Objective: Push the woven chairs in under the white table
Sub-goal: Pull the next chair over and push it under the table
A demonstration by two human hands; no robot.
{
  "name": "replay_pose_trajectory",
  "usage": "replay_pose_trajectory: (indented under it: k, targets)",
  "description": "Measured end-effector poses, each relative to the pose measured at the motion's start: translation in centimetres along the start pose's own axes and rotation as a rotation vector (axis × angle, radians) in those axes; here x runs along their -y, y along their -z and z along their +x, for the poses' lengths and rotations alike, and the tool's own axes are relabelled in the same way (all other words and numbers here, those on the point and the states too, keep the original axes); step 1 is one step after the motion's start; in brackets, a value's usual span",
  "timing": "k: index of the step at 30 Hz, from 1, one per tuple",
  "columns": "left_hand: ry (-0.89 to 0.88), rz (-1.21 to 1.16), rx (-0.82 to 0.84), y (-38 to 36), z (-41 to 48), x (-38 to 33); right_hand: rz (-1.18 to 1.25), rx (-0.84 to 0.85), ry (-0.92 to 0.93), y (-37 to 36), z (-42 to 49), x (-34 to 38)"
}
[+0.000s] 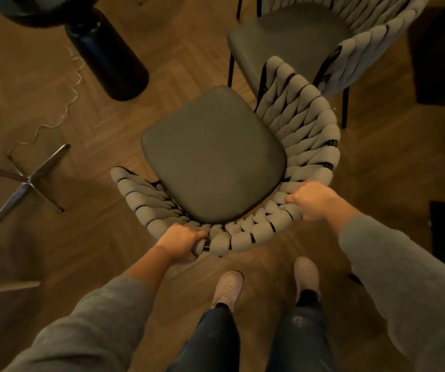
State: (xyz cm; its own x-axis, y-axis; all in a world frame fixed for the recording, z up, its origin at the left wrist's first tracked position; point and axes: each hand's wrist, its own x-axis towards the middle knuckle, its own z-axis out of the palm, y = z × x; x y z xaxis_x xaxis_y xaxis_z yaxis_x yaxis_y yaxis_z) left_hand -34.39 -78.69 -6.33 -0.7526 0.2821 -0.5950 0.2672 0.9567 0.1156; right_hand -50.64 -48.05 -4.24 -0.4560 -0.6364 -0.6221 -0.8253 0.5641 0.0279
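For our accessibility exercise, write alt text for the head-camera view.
Seen from above, a person's left hand and right hand grip the back rim of a woven chair. A second woven chair stands just beyond, on wooden floor.

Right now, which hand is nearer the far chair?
The right hand. It grips the woven back of the near chair on the side toward the far chair; the left hand grips the opposite side, farther off.

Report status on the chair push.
Left grip and right grip hold near woven chair back rim. Second woven chair close ahead-right. Black pillar ahead-left.
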Motion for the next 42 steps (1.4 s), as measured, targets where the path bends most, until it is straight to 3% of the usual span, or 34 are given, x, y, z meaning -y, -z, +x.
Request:
replay_pose_trajectory:
  k: [5,12,21,27,33,38,42]
  targets:
    - [-0.125,0.065,0.0,-3.0,-3.9,3.6,0.08,0.005,-0.087,-2.5,-1.0,7.2]
    - [-0.162,0.151,0.077,-5.3,-8.4,5.3,0.217,0.006,-0.199,-3.9,-4.3,16.2]
    - [-0.078,0.263,0.049,-10.6,-15.3,2.3,0.236,0.042,-0.303,-6.2,-9.5,26.0]
    - [-0.108,0.198,0.035,-13.6,-19.4,-1.8,0.308,0.038,-0.353,-7.6,-12.8,32.7]
    - [-0.22,0.33,0.117,-15.6,-21.8,-3.1,0.381,0.057,-0.394,-9.2,-16.0,38.9]
    - [-0.357,0.427,0.221,-15.6,-22.2,-2.7,0.484,0.089,-0.383,-10.7,-17.9,42.0]
    - [-0.41,0.485,0.25,-14.2,-21.1,-3.1,0.609,0.042,-0.286,-13.5,-19.4,39.6]
